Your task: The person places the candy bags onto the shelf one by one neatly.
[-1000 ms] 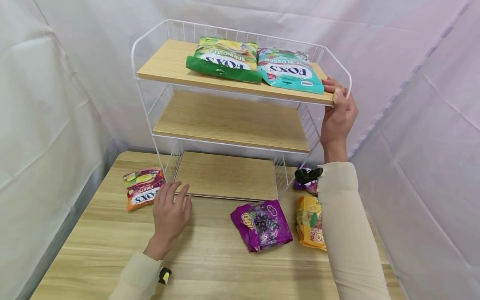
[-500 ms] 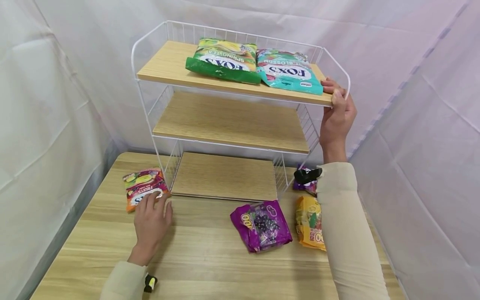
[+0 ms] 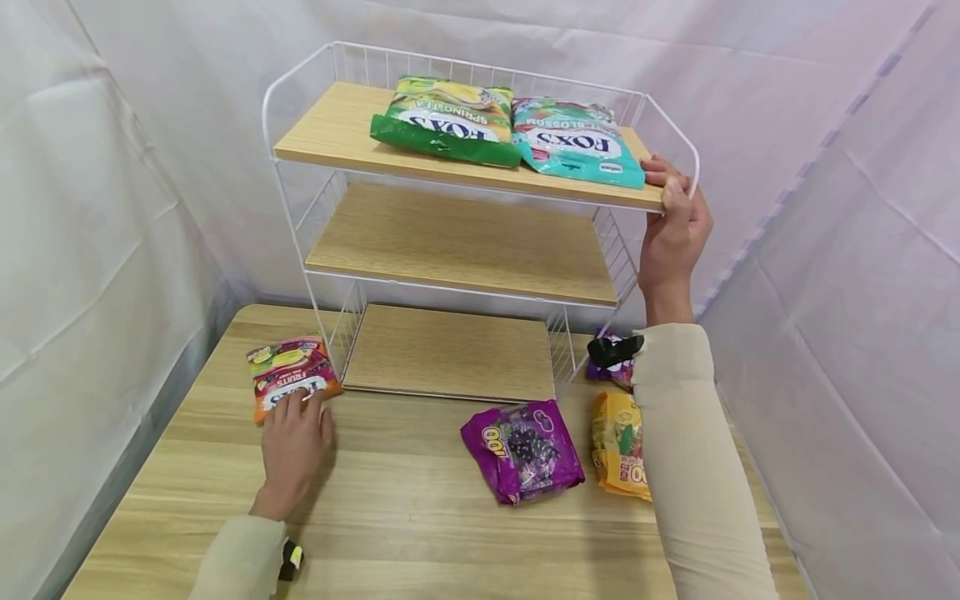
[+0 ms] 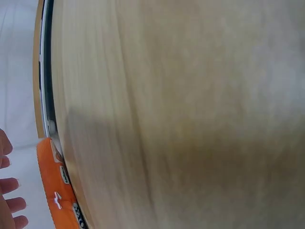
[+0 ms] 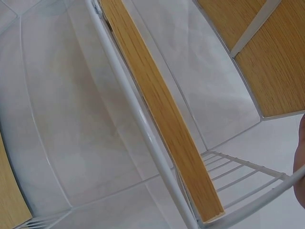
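My left hand is over the near edge of a red and orange Fox's candy bag, which lies on the table left of the rack. In the left wrist view the fingers show loosely spread near the bag's orange edge. With my right hand I grip the front right corner of the white wire rack's top shelf. A sliver of that hand shows at the right border of the right wrist view. Green and teal Fox's candy bags lie side by side on this shelf.
A purple grape candy bag lies before the rack. To its right are a yellow candy bag, partly behind my right sleeve, and a small purple bag. Below the top are a middle shelf and a bottom shelf.
My left hand has moved left from the rack's bottom shelf edge to the red and orange candy bag. The right hand keeps its grip on the shelf corner, the rack shifting very slightly.
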A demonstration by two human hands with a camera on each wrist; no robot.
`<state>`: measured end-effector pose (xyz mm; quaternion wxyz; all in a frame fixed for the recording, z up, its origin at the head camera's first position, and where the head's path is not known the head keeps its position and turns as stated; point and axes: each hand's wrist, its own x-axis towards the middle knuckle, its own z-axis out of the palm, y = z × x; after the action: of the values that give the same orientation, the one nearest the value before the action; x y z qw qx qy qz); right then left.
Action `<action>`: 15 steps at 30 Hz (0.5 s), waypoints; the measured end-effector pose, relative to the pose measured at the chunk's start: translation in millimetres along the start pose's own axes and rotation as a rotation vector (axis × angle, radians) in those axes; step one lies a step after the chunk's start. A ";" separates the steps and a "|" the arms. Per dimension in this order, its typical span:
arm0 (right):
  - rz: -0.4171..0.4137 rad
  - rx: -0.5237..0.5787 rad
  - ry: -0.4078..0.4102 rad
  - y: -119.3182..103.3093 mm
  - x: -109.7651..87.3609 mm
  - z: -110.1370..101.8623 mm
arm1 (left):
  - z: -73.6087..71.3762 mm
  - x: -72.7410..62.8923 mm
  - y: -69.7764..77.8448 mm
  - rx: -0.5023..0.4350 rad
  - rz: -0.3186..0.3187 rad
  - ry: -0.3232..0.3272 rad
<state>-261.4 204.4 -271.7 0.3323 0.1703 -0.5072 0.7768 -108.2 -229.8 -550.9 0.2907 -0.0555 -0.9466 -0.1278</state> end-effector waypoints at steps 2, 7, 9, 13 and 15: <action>0.000 -0.004 -0.001 0.0 0.0 0.2 | 2.4 0.8 -3.0 0.014 -0.001 -0.020; 0.002 -0.007 -0.002 0.1 -0.2 0.8 | 7.0 2.6 -7.9 0.045 -0.015 -0.080; 0.003 -0.014 -0.004 0.2 -0.5 1.0 | 8.2 3.0 -9.0 0.051 -0.026 -0.105; 0.002 -0.017 -0.001 -0.1 -0.9 1.1 | 10.6 4.6 -11.0 0.056 -0.030 -0.125; 0.002 -0.014 0.002 -0.4 -1.0 0.7 | 12.5 5.3 -12.2 0.055 -0.026 -0.123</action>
<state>-260.5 203.6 -271.7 0.3334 0.1666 -0.5125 0.7736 -121.4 -237.9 -560.4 0.2316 -0.0431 -0.9665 -0.1017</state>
